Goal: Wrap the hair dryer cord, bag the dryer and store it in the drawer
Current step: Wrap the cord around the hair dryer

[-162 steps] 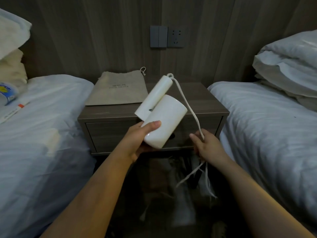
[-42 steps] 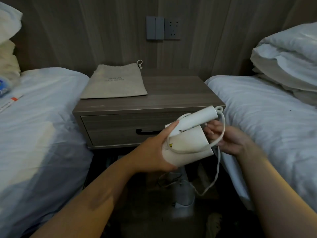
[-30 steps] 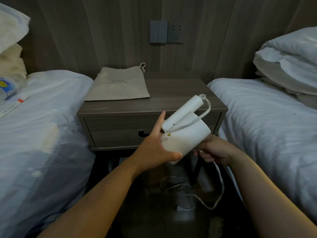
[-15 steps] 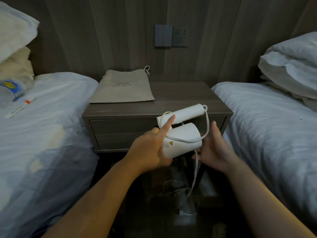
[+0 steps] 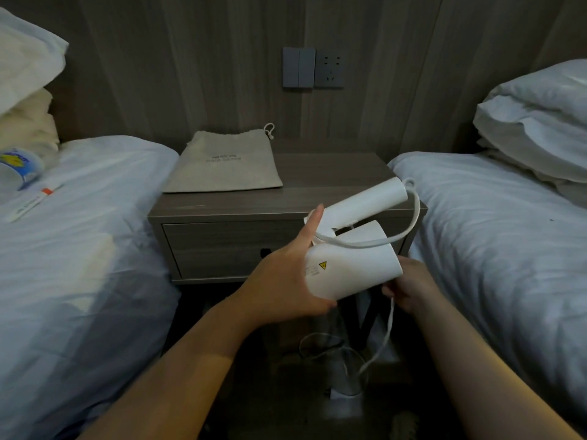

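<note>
My left hand (image 5: 286,274) grips the barrel of a white folded hair dryer (image 5: 352,262) in front of the nightstand, index finger stretched along its hinge. The white cord (image 5: 409,228) leaves the handle tip, loops across the barrel and passes under it. My right hand (image 5: 409,289) is below and behind the barrel, pinching the cord, which hangs from it down to the dark floor. A beige drawstring bag (image 5: 224,165) lies flat on the nightstand's left side. The drawer (image 5: 222,249) beneath is closed.
The wooden nightstand (image 5: 333,173) stands between two white beds, left bed (image 5: 79,249) and right bed (image 5: 492,233). Pillows are stacked at both heads. A small tub and a tube lie on the left bed. A wall switch and socket (image 5: 313,71) sit above.
Over the earlier frames the cord went from hanging loose to looped around the dryer. Since half a second ago my right hand dropped beneath the barrel with the cord, and the dryer tilted handle-up.
</note>
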### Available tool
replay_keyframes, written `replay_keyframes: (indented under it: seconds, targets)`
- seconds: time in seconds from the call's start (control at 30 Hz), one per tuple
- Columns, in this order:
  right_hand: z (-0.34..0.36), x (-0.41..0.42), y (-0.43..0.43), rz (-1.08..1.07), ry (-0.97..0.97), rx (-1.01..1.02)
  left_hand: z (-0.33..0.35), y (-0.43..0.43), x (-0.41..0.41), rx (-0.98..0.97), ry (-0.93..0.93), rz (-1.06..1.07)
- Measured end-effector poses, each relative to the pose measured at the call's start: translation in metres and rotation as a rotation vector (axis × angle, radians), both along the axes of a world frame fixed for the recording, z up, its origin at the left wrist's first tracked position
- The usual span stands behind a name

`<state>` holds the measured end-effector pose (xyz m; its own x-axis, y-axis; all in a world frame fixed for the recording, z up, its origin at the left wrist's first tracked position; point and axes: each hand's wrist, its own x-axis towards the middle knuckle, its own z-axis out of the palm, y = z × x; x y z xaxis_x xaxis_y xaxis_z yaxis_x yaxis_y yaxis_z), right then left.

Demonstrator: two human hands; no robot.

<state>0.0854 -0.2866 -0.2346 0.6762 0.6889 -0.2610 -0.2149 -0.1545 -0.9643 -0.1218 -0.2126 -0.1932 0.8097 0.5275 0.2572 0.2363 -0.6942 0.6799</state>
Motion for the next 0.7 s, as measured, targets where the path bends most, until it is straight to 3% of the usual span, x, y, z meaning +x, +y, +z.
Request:
replay_keyframes:
  seconds: [0.23, 0.3, 0.4, 0.47, 0.57, 0.63, 0.7]
  targets:
    - [-0.004, -0.007, 0.001, 0.343, -0.261, -0.346, -0.002, 0.007, -0.004, 0.155, -0.056, 0.092]
    - [-0.004, -0.008, 0.001, 0.378, -0.139, -0.293, 0.001, 0.01, -0.007, 0.266, 0.016, 0.117]
    - [0.007, -0.003, 0.002, 0.402, 0.28, -0.023, 0.001, 0.016, -0.014, 0.425, 0.156, 0.103]
    - [0.016, 0.007, 0.0, 0.445, 0.406, 0.101, -0.002, 0.019, -0.015, 0.494, 0.23, 0.101]
    - [0.023, 0.005, -0.003, 0.501, 0.291, 0.063, -0.006, 0.023, -0.012, 0.542, 0.33, 0.122]
    - [0.02, -0.003, 0.0, 0.37, 0.106, 0.044, -0.007, 0.022, -0.01, 0.528, 0.349, 0.12]
    - [0.015, -0.007, 0.005, 0.19, 0.098, 0.1, -0.006, 0.02, -0.008, 0.503, 0.342, 0.119]
